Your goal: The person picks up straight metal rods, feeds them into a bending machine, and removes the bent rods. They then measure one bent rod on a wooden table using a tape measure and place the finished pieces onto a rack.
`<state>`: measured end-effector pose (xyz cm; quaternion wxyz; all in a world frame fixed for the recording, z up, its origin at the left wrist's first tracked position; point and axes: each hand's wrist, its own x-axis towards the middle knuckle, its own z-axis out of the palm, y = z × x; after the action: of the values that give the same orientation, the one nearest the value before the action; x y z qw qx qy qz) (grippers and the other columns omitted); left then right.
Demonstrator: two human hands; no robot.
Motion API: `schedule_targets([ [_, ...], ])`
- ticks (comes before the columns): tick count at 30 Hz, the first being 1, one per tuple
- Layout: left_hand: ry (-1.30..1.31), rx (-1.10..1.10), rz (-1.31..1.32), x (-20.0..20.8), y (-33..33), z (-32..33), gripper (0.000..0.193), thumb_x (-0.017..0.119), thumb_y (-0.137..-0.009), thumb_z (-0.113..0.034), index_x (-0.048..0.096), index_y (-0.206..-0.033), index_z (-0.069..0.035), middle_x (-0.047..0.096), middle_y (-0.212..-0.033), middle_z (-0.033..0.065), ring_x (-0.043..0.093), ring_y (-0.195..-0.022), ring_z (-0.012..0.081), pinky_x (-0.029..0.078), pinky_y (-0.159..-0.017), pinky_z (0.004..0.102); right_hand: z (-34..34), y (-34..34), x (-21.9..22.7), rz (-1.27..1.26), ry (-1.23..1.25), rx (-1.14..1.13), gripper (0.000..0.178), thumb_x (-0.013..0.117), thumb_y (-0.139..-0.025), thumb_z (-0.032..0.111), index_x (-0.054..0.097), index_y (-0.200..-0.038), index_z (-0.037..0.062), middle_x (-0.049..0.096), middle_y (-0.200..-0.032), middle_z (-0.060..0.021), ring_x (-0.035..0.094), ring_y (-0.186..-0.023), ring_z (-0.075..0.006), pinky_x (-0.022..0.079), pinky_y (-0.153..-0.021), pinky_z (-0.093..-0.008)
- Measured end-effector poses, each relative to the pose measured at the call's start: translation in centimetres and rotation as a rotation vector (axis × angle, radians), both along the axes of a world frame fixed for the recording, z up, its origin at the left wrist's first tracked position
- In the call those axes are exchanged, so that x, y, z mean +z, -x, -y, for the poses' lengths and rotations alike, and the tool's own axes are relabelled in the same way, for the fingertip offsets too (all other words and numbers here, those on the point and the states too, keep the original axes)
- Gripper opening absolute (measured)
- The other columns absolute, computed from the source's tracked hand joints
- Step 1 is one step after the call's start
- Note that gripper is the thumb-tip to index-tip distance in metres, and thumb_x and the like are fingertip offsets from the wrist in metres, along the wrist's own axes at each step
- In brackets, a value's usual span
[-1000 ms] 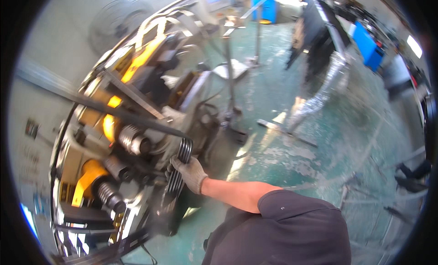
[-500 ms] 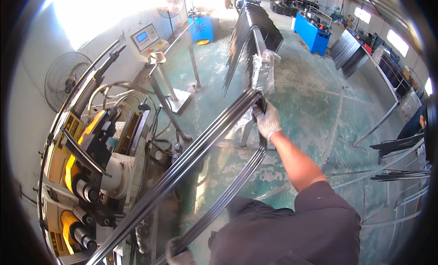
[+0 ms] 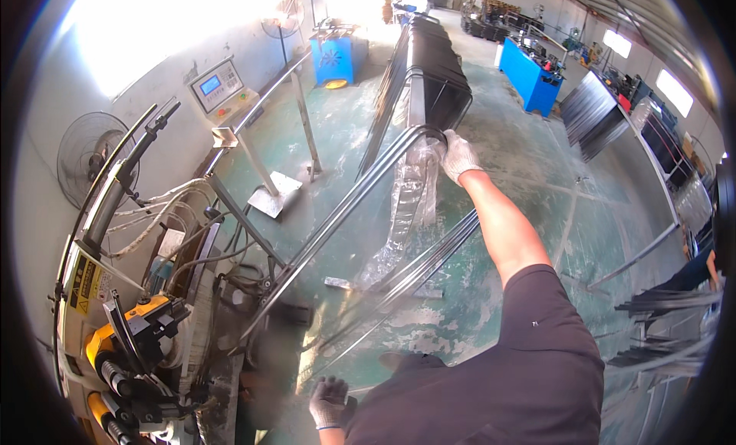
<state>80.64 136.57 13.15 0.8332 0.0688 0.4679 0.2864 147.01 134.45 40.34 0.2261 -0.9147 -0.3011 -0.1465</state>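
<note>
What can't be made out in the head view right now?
Head view, all:
- Rods: exact count, blurred and overlapping; part of the bundle hidden by the right hand and forearm.
- Left hand: its forearm cut off by the lower edge.
- Wearer's feet: hidden below the dark shirt.

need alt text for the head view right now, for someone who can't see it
A gloved right hand grips a bundle of bent dark metal rods, with the gloved left hand low in the view. A yellow-and-black machine stands at lower left; a loaded rack stands ahead on a green floor.
</note>
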Motion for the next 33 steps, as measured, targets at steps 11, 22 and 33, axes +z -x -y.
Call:
schedule_targets([
  [11, 0.009, 0.150, -0.408, 1.8, 1.7, 2.9, 0.032, 0.063, -0.103, -0.021, 0.056, -0.131, -0.008, 0.069, -0.107, 0.0193, 0.068, -0.089, 0.0422, 0.058, -0.082, 0.0616, -7.0, -11.3, -0.2, 0.385, 0.503, -0.100, 0.056, 0.048, -0.108, 0.024, 0.043, -0.162, 0.0105, 0.044, -0.168, -0.0102, 0.034, -0.157, -0.0360, 0.022, -0.127, -0.0683],
  [22, 0.023, 0.347, -0.690, 0.6, 5.7, 14.3, 0.035, 0.068, -0.094, -0.013, 0.063, -0.127, 0.000, 0.074, -0.098, 0.0138, 0.073, -0.079, 0.0251, 0.062, -0.071, 0.0387, -1.9, 8.4, 6.5, -0.240, 0.172, 0.302, 0.047, 0.072, -0.101, 0.020, 0.064, -0.146, 0.0065, 0.077, -0.124, -0.0182, 0.074, -0.111, -0.0283, 0.055, -0.100, -0.0394],
  [33, -0.041, 0.728, -0.546, 3.6, 13.3, 31.8, 0.040, 0.073, -0.097, -0.025, 0.067, -0.128, 0.000, 0.073, -0.101, 0.0069, 0.068, -0.084, 0.0149, 0.059, -0.078, 0.0324, -0.6, 43.5, -0.6, -0.111, 0.333, 1.415, 0.030, 0.059, -0.100, 0.008, 0.071, -0.126, -0.0041, 0.075, -0.112, -0.0302, 0.074, -0.107, -0.0427, 0.056, -0.095, -0.0461],
])
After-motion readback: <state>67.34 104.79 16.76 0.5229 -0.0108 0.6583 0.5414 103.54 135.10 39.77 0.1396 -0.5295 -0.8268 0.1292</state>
